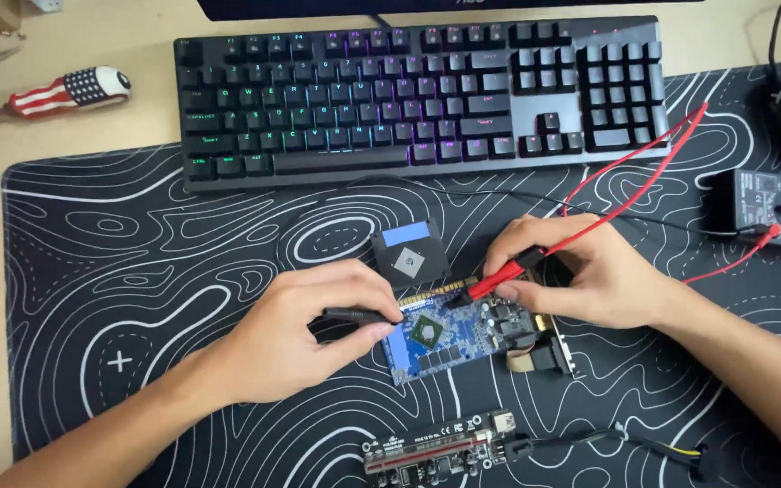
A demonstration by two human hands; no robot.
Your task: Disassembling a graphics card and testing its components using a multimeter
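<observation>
Near the bench edge lies a riser card [436, 445]. Above it, left hand [296, 330] fingers grip the black probe [359, 316] and right hand [580, 271] fingers grip the red probe [503, 276], both tips on the blue circuit board [445, 339]: probing step, needing steady contact.

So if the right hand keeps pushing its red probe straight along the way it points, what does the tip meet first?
The right hand aims the red probe down-left. Its tip already seems to sit at the top edge of the blue circuit board, so it would meet the board first, though depth is unclear.
</observation>
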